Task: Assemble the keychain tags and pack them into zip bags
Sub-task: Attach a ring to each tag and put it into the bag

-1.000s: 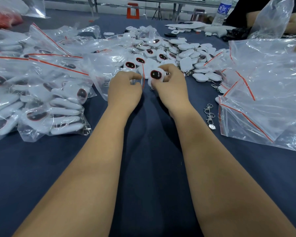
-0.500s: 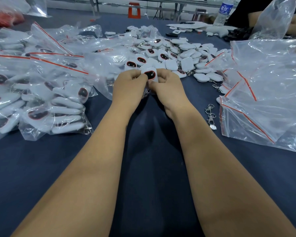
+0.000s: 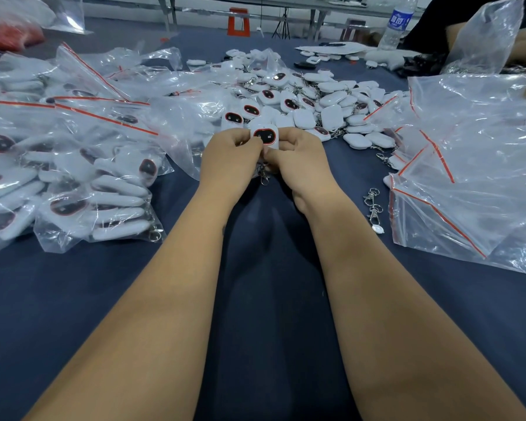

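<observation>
A white keychain tag with a dark, red-rimmed face is held upright between both hands over the blue table. My left hand pinches its left edge and my right hand grips its right side. A metal clasp hangs below the tag between my hands. Behind them lies a loose pile of white tags. Filled zip bags sit at the left.
Empty clear zip bags with red strips are heaped at the right. Loose metal clasps lie on the blue table cloth near them. A water bottle stands at the far right, beside another person's arm.
Both hands drew the tag toward me and closer together. The tag now stands between them with its clasp hanging below.
</observation>
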